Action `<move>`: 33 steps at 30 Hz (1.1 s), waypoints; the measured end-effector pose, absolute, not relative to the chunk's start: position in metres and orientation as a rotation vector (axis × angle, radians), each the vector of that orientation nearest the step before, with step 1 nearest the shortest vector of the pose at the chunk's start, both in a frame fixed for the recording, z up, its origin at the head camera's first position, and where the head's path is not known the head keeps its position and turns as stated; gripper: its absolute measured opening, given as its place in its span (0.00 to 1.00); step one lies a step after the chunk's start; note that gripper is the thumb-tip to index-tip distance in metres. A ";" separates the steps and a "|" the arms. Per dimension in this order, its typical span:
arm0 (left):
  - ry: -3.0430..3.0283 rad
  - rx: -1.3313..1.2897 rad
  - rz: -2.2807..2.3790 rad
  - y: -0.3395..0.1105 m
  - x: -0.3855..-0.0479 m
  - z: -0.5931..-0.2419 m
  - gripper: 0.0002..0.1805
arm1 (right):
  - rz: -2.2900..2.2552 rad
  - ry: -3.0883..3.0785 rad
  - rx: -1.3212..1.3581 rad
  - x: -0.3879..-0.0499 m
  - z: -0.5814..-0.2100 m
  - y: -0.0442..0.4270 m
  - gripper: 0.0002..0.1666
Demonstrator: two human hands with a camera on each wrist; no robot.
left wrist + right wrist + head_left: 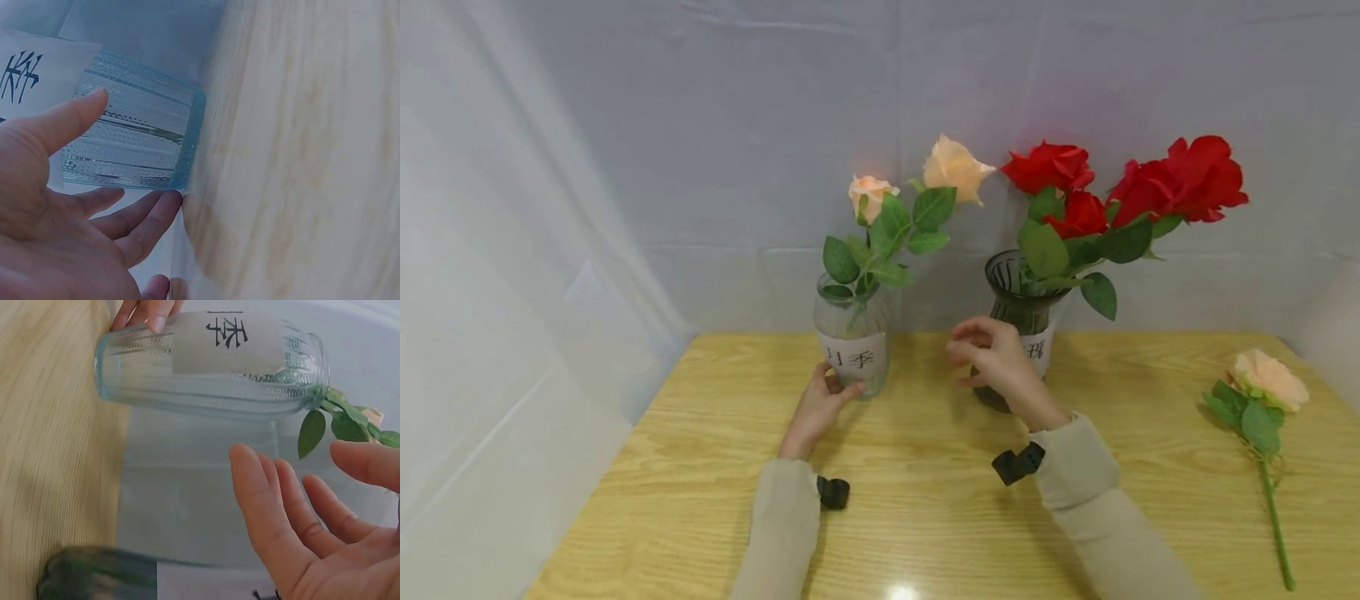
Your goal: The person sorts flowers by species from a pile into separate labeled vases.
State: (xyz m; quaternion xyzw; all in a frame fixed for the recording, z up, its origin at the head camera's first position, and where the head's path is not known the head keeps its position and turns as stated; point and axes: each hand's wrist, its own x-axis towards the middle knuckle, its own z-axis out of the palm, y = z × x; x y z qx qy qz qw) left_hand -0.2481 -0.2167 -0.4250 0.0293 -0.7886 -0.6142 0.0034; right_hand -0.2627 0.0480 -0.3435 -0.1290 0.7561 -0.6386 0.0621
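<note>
A clear ribbed glass vase (pixel 852 322) with a white label stands at the table's back, holding two peach roses (pixel 955 171) with green leaves. My left hand (pixel 817 410) holds it low on its left side, thumb across the front and fingers around the side near the base, as the left wrist view shows on the vase (pixel 131 140). My right hand (pixel 1000 362) is in the air in front of a dark glass vase (pixel 1024 315), fingers loosely bent and holding nothing. Red roses (pixel 1198 179) fill that dark vase, whose label is partly hidden by the hand.
A loose peach rose (pixel 1270 382) lies at the right of the wooden table (pixel 917 475), its stem pointing toward the front. White sheeting (pixel 760 150) hangs behind the table and at the left. Black wrist cameras (pixel 1018 463) sit on both sleeves.
</note>
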 end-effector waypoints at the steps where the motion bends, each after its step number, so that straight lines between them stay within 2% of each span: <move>1: -2.471 0.088 -1.924 -0.217 -0.248 -0.425 0.41 | -1.917 2.290 -0.396 -0.262 -0.344 0.051 0.16; 14: -2.444 0.079 -1.940 -0.216 -0.248 -0.425 0.40 | -1.706 2.448 -0.508 -0.251 -0.352 0.086 0.18; 33: -2.474 0.103 -1.912 -0.216 -0.248 -0.426 0.40 | -1.582 2.514 -0.408 -0.245 -0.368 0.146 0.21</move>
